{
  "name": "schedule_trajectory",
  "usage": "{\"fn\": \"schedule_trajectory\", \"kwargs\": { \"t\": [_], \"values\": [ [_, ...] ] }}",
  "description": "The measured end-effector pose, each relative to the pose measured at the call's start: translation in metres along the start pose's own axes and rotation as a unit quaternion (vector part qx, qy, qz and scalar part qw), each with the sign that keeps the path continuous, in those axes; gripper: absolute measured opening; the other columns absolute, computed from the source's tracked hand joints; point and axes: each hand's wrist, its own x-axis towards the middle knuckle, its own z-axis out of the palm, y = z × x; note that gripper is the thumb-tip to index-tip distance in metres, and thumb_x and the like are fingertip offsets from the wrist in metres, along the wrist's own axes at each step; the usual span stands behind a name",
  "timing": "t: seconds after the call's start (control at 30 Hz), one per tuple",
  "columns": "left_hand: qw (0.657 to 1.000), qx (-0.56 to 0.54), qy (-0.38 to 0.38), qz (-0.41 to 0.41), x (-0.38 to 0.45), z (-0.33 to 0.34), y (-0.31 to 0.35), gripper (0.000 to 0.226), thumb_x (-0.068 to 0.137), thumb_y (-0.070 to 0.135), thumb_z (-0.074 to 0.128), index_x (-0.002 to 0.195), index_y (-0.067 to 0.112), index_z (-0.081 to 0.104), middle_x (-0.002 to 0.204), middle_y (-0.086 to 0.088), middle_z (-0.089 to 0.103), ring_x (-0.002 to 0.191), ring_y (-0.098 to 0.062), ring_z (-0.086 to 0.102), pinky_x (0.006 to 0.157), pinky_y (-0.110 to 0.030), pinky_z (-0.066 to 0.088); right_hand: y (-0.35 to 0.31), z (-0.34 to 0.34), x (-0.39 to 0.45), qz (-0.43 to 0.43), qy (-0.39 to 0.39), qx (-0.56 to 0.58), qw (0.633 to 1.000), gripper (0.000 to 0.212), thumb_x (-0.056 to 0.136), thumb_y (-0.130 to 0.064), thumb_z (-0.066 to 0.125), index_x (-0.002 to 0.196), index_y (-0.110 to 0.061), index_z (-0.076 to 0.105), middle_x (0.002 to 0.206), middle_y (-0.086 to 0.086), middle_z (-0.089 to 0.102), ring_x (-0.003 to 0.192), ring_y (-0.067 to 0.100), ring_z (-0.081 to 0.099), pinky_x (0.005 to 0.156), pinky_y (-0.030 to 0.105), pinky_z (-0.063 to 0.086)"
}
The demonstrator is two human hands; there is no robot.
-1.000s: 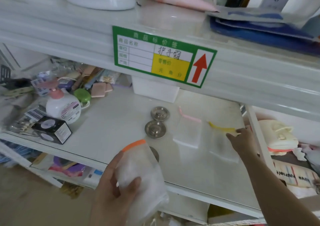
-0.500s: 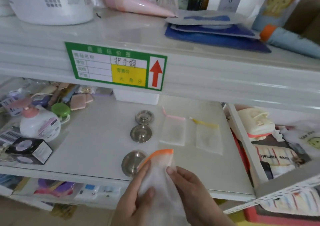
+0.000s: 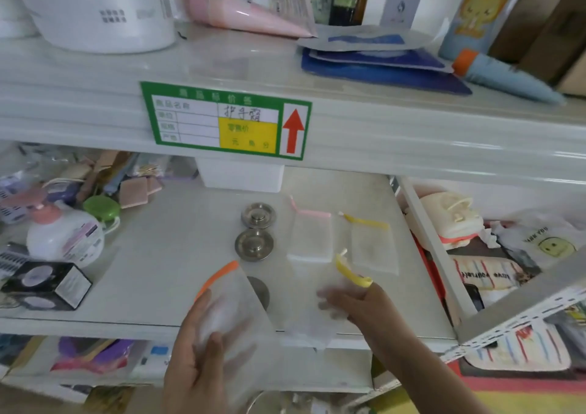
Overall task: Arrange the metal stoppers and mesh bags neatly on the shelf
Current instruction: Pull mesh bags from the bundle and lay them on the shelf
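Note:
My left hand [image 3: 203, 353] holds a white mesh bag with an orange rim [image 3: 226, 299] in front of the shelf's edge. My right hand [image 3: 364, 305] holds a second white mesh bag with a yellow rim [image 3: 320, 305] just right of it. Two more mesh bags lie flat on the white shelf [image 3: 171, 255]: one with a pink cord [image 3: 310, 236] and one with a yellow cord [image 3: 372, 245]. Two round metal stoppers [image 3: 258, 215] [image 3: 254, 245] sit in a line left of them. A third stopper [image 3: 260, 291] is half hidden behind the orange-rimmed bag.
The left of the shelf holds a white pump bottle [image 3: 65, 239], a black box [image 3: 47, 285], a green round case [image 3: 101, 208] and loose packets. A white box [image 3: 242, 175] stands at the back. A green price label [image 3: 225, 121] hangs on the upper shelf edge. A cluttered bin [image 3: 494, 248] lies right.
Both hands held one bundle with an orange rim; now they have parted, the right hand pulling out a yellow-rimmed bag to the right while the left keeps the orange-rimmed one.

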Motion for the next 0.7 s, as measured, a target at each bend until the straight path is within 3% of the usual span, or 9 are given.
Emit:
{"fn": "schedule_trajectory", "kwargs": {
  "t": [0.13, 0.23, 0.37, 0.4, 0.47, 0.53, 0.6, 0.63, 0.7],
  "values": [
    [1.0, -0.028, 0.002, -0.007, -0.007, -0.006, 0.003, 0.049, 0.079, 0.013, 0.052, 0.126, 0.024, 0.059, 0.136, -0.011, 0.06, 0.109, -0.031, 0.066, 0.064, -0.039, 0.062, -0.009, 0.011, 0.024, 0.031, -0.067, -0.005, 0.997, 0.028, 0.077, -0.002, 0.08, 0.1, 0.003, 0.065, 0.08, 0.008, 0.076, 0.071, 0.024, 0.071, 0.062, 0.03, 0.054],
    [0.999, -0.043, -0.004, -0.021, -0.011, -0.009, 0.002, 0.048, 0.079, 0.013, 0.053, 0.124, 0.028, 0.059, 0.137, -0.011, 0.059, 0.104, -0.035, 0.069, 0.063, -0.041, 0.062, 0.0, 0.014, 0.044, 0.084, -0.04, -0.077, 0.993, 0.047, 0.064, 0.002, 0.085, 0.105, 0.008, 0.061, 0.072, 0.016, 0.072, 0.059, 0.029, 0.069, 0.062, 0.038, 0.056],
    [0.997, -0.056, -0.003, -0.053, -0.012, -0.012, 0.004, 0.045, 0.094, -0.007, 0.052, 0.132, 0.016, 0.052, 0.138, -0.015, 0.056, 0.09, -0.019, 0.076, 0.057, -0.036, 0.062, 0.023, 0.005, 0.064, 0.1, 0.049, -0.192, 0.975, 0.038, 0.073, 0.004, 0.077, 0.106, 0.012, 0.061, 0.058, 0.016, 0.066, 0.045, 0.025, 0.062, 0.051, 0.036, 0.054],
    [0.997, -0.057, 0.0, -0.059, -0.013, -0.013, 0.004, 0.045, 0.095, -0.011, 0.05, 0.132, 0.016, 0.052, 0.138, -0.015, 0.056, 0.09, -0.019, 0.076, 0.058, -0.036, 0.062, 0.026, 0.003, 0.065, 0.092, 0.068, -0.221, 0.968, 0.043, 0.072, -0.003, 0.079, 0.109, 0.006, 0.059, 0.062, 0.017, 0.069, 0.049, 0.026, 0.064, 0.054, 0.039, 0.056],
    [0.996, -0.058, 0.004, -0.065, -0.015, -0.014, 0.004, 0.047, 0.098, -0.013, 0.044, 0.127, 0.022, 0.056, 0.139, -0.013, 0.055, 0.092, -0.023, 0.075, 0.06, -0.038, 0.062, 0.028, 0.002, 0.064, 0.055, 0.091, -0.343, 0.933, 0.062, 0.069, -0.027, 0.083, 0.12, -0.009, 0.053, 0.092, 0.015, 0.073, 0.08, 0.03, 0.07, 0.071, 0.042, 0.058],
    [0.996, -0.06, 0.004, -0.066, -0.015, -0.014, 0.004, 0.05, 0.098, -0.014, 0.039, 0.122, 0.026, 0.058, 0.138, -0.012, 0.057, 0.093, -0.026, 0.075, 0.061, -0.039, 0.062, 0.029, 0.003, 0.058, 0.002, 0.119, -0.481, 0.869, 0.076, 0.073, -0.044, 0.08, 0.133, -0.015, 0.045, 0.122, 0.01, 0.061, 0.113, 0.031, 0.06, 0.09, 0.039, 0.049],
    [0.996, -0.068, -0.002, -0.061, -0.014, -0.012, 0.003, 0.043, 0.096, -0.007, 0.05, 0.122, 0.026, 0.059, 0.139, -0.011, 0.056, 0.094, -0.027, 0.075, 0.061, -0.038, 0.062, 0.028, 0.003, 0.051, -0.054, 0.152, -0.554, 0.817, 0.081, 0.076, -0.054, 0.073, 0.14, -0.016, 0.04, 0.129, 0.008, 0.053, 0.122, 0.029, 0.051, 0.1, 0.038, 0.043],
    [0.996, -0.072, -0.007, -0.059, -0.013, -0.011, 0.004, 0.04, 0.091, 0.001, 0.055, 0.122, 0.026, 0.059, 0.14, -0.01, 0.055, 0.095, -0.027, 0.074, 0.061, -0.038, 0.062, 0.026, 0.003, 0.046, -0.074, 0.168, -0.552, 0.813, 0.078, 0.079, -0.056, 0.069, 0.14, -0.017, 0.041, 0.129, 0.007, 0.052, 0.122, 0.029, 0.05, 0.101, 0.039, 0.043],
    [0.996, -0.074, -0.019, -0.056, -0.012, -0.009, 0.003, 0.045, 0.08, 0.011, 0.053, 0.123, 0.026, 0.059, 0.142, -0.008, 0.054, 0.096, -0.027, 0.074, 0.061, -0.039, 0.062, 0.022, 0.003, 0.032, -0.111, 0.184, -0.479, 0.851, 0.056, 0.086, -0.051, 0.063, 0.131, -0.021, 0.051, 0.119, 0.001, 0.057, 0.114, 0.023, 0.054, 0.096, 0.037, 0.048]
  ]
}}
